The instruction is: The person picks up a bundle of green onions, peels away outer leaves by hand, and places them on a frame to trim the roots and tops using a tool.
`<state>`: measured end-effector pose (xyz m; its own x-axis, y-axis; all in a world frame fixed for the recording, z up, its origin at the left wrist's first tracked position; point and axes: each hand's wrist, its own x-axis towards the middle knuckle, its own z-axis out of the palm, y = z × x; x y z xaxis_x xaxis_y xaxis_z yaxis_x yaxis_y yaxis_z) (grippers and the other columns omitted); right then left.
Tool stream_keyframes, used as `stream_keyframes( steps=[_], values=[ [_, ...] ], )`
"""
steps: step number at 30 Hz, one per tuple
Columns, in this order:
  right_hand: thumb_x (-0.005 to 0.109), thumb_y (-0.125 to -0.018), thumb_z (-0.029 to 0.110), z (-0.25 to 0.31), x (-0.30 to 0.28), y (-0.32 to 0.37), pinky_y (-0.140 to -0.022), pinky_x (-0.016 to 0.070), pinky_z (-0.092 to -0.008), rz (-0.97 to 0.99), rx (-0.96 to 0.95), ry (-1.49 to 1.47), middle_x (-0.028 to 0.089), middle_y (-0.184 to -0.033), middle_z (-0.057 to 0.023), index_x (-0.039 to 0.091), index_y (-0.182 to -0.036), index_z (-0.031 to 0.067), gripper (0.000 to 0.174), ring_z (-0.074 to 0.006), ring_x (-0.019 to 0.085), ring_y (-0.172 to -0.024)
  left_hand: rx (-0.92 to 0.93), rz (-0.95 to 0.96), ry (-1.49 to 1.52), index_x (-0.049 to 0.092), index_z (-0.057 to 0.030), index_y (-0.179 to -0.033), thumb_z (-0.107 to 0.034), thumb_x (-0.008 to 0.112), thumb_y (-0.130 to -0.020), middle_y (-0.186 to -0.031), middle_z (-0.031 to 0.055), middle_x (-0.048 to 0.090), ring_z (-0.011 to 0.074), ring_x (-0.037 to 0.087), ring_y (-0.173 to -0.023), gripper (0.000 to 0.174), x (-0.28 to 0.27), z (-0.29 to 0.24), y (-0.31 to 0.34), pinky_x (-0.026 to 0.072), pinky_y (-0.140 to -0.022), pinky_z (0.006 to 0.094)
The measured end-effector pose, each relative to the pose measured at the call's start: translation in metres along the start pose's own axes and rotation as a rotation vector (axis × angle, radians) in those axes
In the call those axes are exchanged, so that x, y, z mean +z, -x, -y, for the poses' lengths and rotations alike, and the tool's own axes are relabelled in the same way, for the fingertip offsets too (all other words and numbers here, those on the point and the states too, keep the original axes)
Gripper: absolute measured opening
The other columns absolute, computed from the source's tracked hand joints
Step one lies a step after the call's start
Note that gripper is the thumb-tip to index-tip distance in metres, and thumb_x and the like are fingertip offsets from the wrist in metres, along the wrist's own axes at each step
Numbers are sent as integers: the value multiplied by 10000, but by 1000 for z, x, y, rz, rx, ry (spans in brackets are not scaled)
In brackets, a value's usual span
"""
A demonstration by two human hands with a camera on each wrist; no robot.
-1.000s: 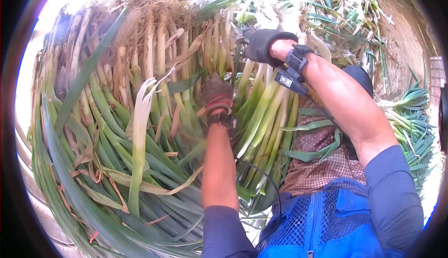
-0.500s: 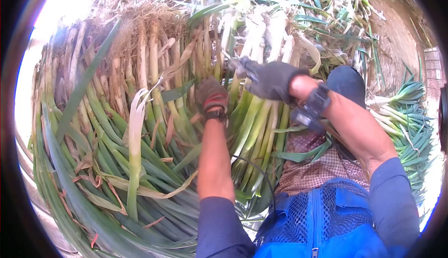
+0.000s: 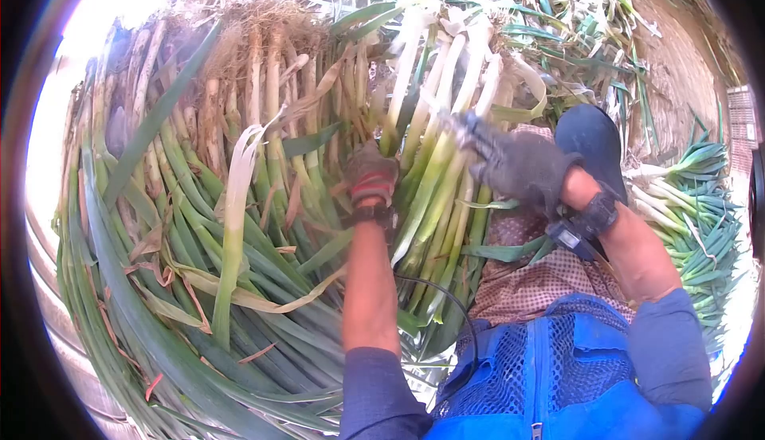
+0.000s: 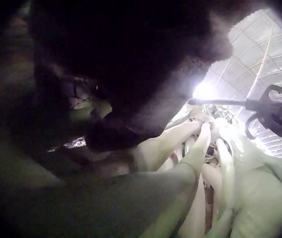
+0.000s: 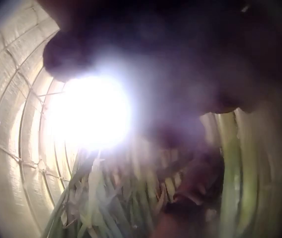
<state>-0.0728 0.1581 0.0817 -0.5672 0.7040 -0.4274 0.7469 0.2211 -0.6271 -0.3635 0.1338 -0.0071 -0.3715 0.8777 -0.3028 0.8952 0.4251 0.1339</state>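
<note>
My gloved left hand (image 3: 371, 173) grips a leek among the stalks in the middle of the head view. Dark glove fingers curl over a pale stalk (image 4: 153, 148) in the left wrist view. To its right, my gloved right hand (image 3: 526, 165) holds an air blow gun (image 3: 472, 133), blurred in the head view. The gun's thin nozzle (image 4: 220, 102), hook and trigger show clearly in the left wrist view. Cleaned leeks (image 3: 446, 153) with white ends lie between the hands. Unpeeled leeks (image 3: 207, 137) with brown roots are heaped to the left.
A loose peeled-back leaf (image 3: 237, 201) stands out over the left heap. Leaf scraps (image 3: 550, 26) cover the ground beyond. Another bundle of leeks (image 3: 697, 217) lies at the far right. A black cable (image 3: 446, 297) runs from the left wrist, and my knee (image 3: 590, 149) is beside the right hand.
My right hand has drawn back toward me and to the right with the blow gun, away from the white leek ends. The left hand stays at about the same place.
</note>
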Motion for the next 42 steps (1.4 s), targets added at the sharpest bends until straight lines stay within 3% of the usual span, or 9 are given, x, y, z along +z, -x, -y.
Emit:
stream_keyframes(
  steps=[2,11,14,17,26,29,34,38,42],
  values=[
    [613,-963,466,-5,0,-4,-871,540,-507,-164,61,-45,715,-1037,-287,397,-1576,163,717,-464,703,-938,-29,67,54,706,-77,-1240,-262,693,-866,-1186,212,717,382,661,-1169,418,-5,-4,2,507,-1007,458],
    [608,-955,498,-6,-4,-1,-843,549,-511,49,-22,-21,724,-989,-280,374,-1577,155,748,-465,709,-919,14,100,139,597,-59,-1427,-252,686,-876,-1332,228,667,365,639,-1246,591,-7,5,-6,489,-1048,422],
    [597,-960,491,-2,0,-4,-847,551,-516,82,3,-6,718,-977,-294,319,-1598,126,786,-464,712,-921,-3,-288,177,641,-27,-1360,-220,699,-869,-1247,230,709,349,701,-1135,530,-14,5,-16,520,-990,412],
    [581,-967,481,11,8,0,-850,556,-515,194,-64,8,714,-978,-307,282,-1607,98,804,-465,712,-918,10,-377,346,692,3,-1258,-226,704,-877,-1142,225,746,336,744,-1000,444,-23,10,-35,549,-911,396],
    [514,-1006,454,30,-9,-7,-888,543,-517,264,-28,22,683,-1128,-335,232,-1622,93,768,-468,698,-957,46,-138,201,724,-88,-1212,-263,663,-922,-1148,194,744,397,712,-1048,344,-7,-26,-31,538,-932,443],
    [598,-946,457,10,1,-11,-836,550,-537,14,7,-40,722,-978,-295,367,-1548,34,771,-470,706,-900,-39,-4,35,692,-84,-1236,-281,645,-930,-1195,219,719,435,673,-1115,367,13,-23,-49,517,-970,473],
    [604,-967,466,7,-20,21,-868,540,-512,226,19,-31,707,-1002,-300,258,-1628,118,823,-468,696,-947,-72,17,227,675,-31,-1245,-319,672,-920,-1135,266,725,425,709,-1039,434,-10,-27,-40,541,-915,471],
    [647,-952,425,-5,-20,29,-852,552,-478,66,-2,-198,714,-993,-296,260,-1634,125,840,-459,702,-912,6,-13,517,704,-138,-1231,-377,715,-930,-1001,193,754,408,722,-952,385,-7,-11,-29,538,-817,503],
    [652,-944,396,8,-23,38,-894,550,-455,225,108,-172,715,-1031,-289,246,-1637,119,850,-434,711,-951,-19,-5,5,708,-128,-1224,-341,721,-937,-1008,177,761,400,724,-962,358,-3,-22,-23,541,-829,474]
  ],
)
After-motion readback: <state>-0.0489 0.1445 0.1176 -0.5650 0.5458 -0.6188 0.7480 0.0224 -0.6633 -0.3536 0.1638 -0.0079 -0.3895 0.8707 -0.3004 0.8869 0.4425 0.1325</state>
